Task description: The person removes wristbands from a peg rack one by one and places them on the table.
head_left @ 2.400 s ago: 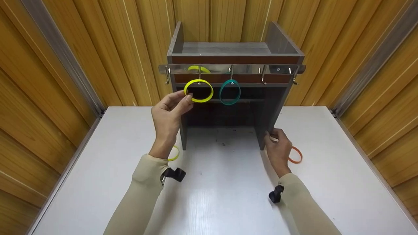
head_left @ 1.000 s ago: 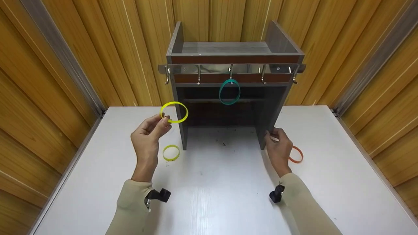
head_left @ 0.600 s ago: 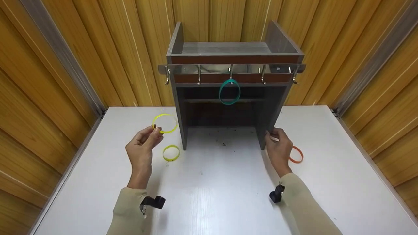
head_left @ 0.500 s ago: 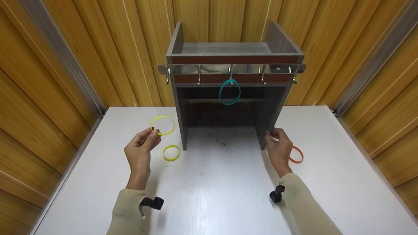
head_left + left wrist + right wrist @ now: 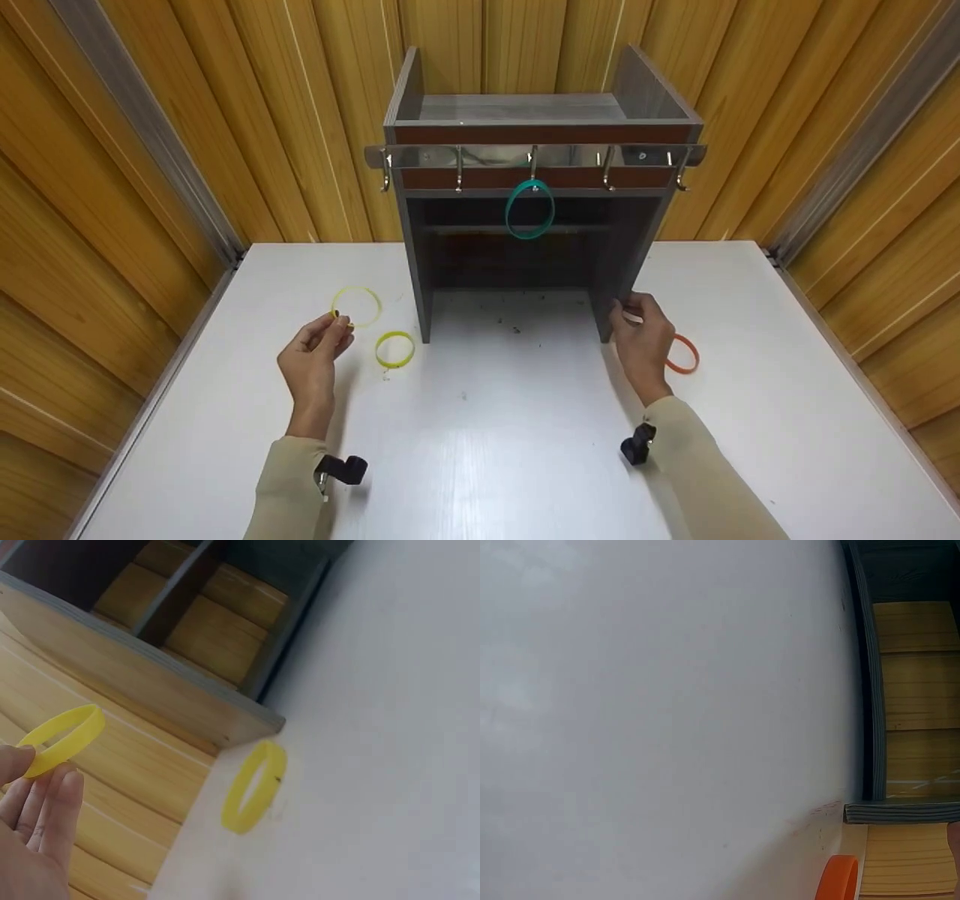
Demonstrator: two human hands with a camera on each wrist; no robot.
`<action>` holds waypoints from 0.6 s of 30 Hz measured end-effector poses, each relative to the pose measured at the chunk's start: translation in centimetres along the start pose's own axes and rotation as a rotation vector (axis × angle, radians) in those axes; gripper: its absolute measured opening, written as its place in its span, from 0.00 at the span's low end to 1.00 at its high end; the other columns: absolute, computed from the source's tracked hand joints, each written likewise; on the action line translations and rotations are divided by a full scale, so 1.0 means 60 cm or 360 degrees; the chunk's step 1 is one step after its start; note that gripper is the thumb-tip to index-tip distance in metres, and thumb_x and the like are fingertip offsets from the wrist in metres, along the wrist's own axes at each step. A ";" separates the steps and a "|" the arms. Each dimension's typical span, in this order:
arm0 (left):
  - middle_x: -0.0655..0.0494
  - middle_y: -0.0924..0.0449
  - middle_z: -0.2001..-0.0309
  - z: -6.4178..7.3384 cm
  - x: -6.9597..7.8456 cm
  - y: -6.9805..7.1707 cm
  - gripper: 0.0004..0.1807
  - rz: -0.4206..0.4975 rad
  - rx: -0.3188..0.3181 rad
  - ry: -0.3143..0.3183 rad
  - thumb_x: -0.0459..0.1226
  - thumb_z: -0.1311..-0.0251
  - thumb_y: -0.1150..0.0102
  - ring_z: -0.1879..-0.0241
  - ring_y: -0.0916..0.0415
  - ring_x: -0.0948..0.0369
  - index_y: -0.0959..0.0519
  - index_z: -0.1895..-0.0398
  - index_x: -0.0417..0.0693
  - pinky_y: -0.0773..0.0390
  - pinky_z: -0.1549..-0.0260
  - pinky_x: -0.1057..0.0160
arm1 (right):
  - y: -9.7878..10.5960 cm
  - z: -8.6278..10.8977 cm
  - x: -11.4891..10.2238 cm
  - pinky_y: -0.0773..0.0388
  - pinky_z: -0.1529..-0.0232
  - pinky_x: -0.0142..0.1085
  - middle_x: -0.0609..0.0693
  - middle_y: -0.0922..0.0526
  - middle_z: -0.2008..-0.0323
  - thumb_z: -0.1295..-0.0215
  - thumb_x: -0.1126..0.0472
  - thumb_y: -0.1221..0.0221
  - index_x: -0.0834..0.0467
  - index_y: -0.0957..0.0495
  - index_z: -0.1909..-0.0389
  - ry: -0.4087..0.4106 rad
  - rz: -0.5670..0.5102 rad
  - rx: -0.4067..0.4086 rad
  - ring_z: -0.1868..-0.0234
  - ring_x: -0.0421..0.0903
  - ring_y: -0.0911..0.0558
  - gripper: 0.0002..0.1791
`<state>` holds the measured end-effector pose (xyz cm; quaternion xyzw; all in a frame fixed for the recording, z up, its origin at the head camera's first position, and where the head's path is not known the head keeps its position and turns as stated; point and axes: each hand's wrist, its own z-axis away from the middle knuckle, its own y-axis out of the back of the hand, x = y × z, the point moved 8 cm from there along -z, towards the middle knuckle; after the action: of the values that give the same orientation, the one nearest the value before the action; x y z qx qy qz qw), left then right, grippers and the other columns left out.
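A thin yellow silicone wristband (image 5: 380, 306) is pinched between the thumb and fingers of my left hand (image 5: 309, 375), a little above the table. Also in the left wrist view, a second yellow wristband (image 5: 271, 791) lies on the tabletop near the shelf's left side panel (image 5: 419, 285). My right hand (image 5: 646, 346) grips the lower front edge of the grey shelf's right side panel (image 5: 634, 240). An orange wristband (image 5: 696, 355) rests just beyond that hand, partly hidden by it. From the middle hook of the metal rail (image 5: 495, 156) hangs a teal wristband (image 5: 553, 214).
The grey wooden shelf (image 5: 517, 109) stands at the back of the white table (image 5: 480, 450). Several hooks jut out along its front rail. Wood-patterned walls (image 5: 112, 187) close in the left, right and back. Small specks dot the tabletop inside the shelf.
My left hand has carried the yellow wristband from beside the second hook from the left down and leftward, close to the table. The right hand keeps its grip on the shelf panel.
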<state>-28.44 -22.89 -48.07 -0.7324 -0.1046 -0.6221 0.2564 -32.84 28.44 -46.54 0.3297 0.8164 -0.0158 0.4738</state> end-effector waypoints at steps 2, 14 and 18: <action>0.49 0.11 0.58 -0.004 -0.011 0.009 0.17 -0.0014 0.0031 0.0021 0.29 0.31 0.30 0.59 0.11 0.60 0.19 0.45 0.26 0.11 0.51 0.62 | -0.001 0.000 -0.001 0.18 0.58 0.18 0.63 0.13 0.57 0.33 0.74 0.33 0.71 0.18 0.53 0.0007 -0.0002 -0.0002 0.54 0.55 0.12 0.09; 0.52 0.10 0.64 -0.019 -0.059 0.047 0.19 -0.0108 0.0136 0.0164 0.28 0.35 0.28 0.66 0.12 0.64 0.18 0.45 0.23 0.10 0.59 0.66 | 0.001 -0.002 -0.001 0.18 0.58 0.17 0.64 0.13 0.59 0.34 0.75 0.34 0.72 0.18 0.56 0.0049 -0.0012 0.0024 0.56 0.57 0.12 0.08; 0.51 0.10 0.63 -0.019 -0.070 0.055 0.19 -0.0216 0.0136 0.0208 0.29 0.34 0.29 0.67 0.12 0.65 0.18 0.45 0.24 0.11 0.60 0.68 | 0.002 -0.001 -0.001 0.18 0.58 0.17 0.64 0.13 0.60 0.34 0.75 0.34 0.72 0.19 0.57 0.0059 -0.0010 0.0031 0.56 0.56 0.12 0.07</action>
<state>-28.72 -25.58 -52.81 -0.6698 -0.1634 -0.6795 0.2509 -32.82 28.50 -46.41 0.3321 0.8259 -0.0190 0.4553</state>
